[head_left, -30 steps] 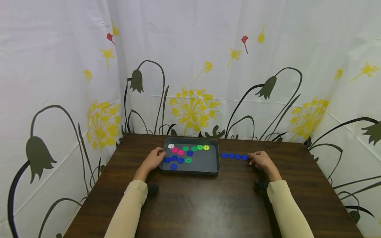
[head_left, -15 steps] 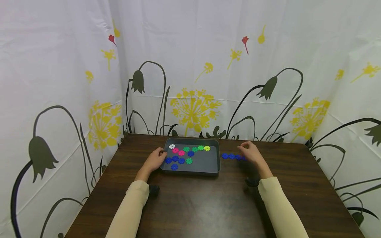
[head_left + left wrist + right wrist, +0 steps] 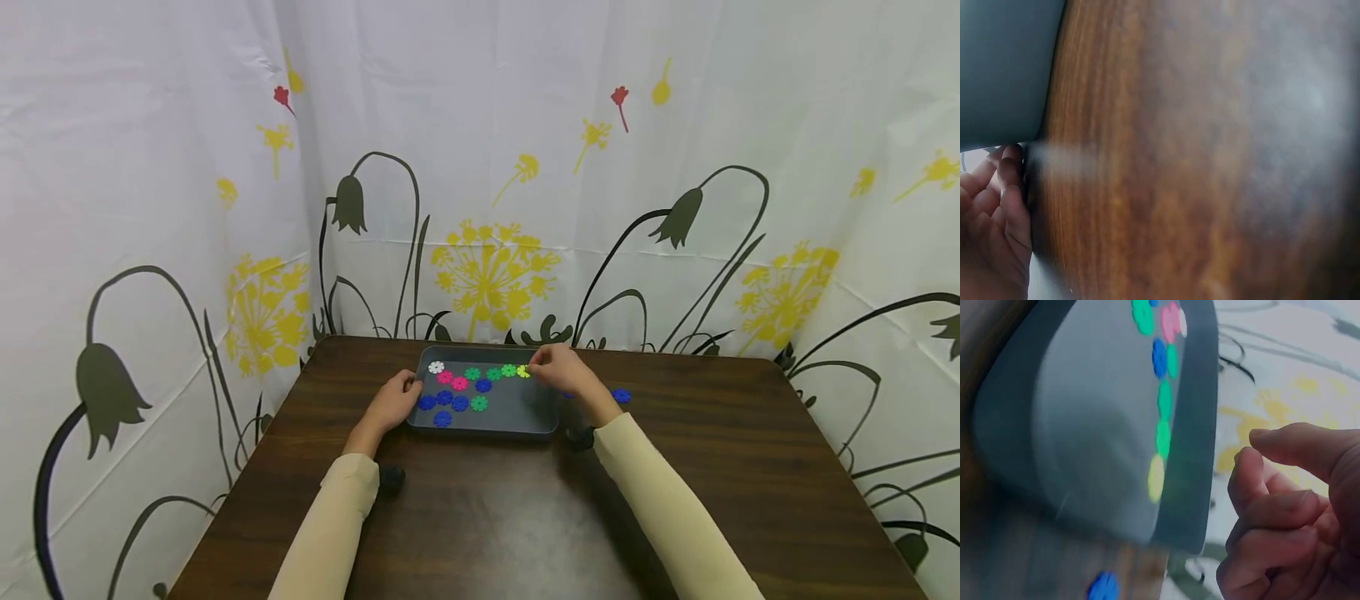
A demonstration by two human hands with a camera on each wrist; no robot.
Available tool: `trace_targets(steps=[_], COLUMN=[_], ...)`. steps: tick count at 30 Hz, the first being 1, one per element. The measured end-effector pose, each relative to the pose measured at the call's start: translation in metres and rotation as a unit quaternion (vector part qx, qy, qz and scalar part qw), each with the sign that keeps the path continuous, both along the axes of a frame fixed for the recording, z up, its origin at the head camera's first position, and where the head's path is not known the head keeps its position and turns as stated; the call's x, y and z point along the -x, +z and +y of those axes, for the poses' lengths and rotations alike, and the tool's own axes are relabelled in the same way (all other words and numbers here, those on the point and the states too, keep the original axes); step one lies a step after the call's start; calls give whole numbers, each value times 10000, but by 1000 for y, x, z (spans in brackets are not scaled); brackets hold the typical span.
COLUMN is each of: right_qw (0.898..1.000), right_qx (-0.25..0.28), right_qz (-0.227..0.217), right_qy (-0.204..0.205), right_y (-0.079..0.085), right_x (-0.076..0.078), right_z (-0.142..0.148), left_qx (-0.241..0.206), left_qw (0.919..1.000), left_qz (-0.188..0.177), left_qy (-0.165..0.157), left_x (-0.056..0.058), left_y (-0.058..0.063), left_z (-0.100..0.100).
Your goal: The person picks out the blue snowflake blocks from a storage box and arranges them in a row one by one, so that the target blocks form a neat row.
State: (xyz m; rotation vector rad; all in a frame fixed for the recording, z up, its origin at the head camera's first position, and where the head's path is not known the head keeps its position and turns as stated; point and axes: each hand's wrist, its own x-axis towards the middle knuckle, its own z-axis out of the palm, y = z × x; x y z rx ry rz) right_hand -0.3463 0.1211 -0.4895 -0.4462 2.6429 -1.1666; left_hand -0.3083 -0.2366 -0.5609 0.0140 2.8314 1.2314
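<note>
A white flower-printed curtain (image 3: pixel 487 125) hangs behind a dark wood tabletop (image 3: pixel 712 475), on which a grey tray (image 3: pixel 517 412) holds white, pink, green and blue toothed discs (image 3: pixel 460 403) and one yellow disc (image 3: pixel 1156 478). The left hand (image 3: pixel 392 400) grips the tray's left rim with bent fingers, while the right hand (image 3: pixel 562 369), fingers curled, thumb and forefinger tips close together with nothing visible between them, hangs over the far right corner near the yellow disc; blue discs (image 3: pixel 621 396) lie right of the tray.
</note>
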Motion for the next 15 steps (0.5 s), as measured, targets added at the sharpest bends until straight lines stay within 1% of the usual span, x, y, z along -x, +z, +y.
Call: trace_targets(steps=[5,6,7,8,10,11,12,15], right_qw=[9973,9962,9950,9940,9925,9916,9910,9897], right_qx=[-446,-544,-621,-670,-723,-756,-800,-974], right_qz=[-39,-55,-88,-131,-201,-225,-257,-326], right_qy=[575,683,772,855,969,1022,1043,1000], right_y=[-2,-3,-4,-4,-6,-7,-9,-17], right_x=[12,14,16,17,19,21,22,25], right_z=[-31,-37,-41,-45,-53,-57,-60,-67], left_qx=[-14,-2,9,16,-18,10,-9,38], left_qw=[10000,10000,9999,9999,9999,10000,10000,10000], left_qz=[27,8,-92,-114,-131,-73,-61,11], left_qy=[-10,6,53,43,35,23,-2,-6], left_x=[-1,0,-2,-1,0,4,5,9], left_y=[0,0,3,3,2,-2,-3,-10], left_z=[0,0,3,3,2,0,-2,-6])
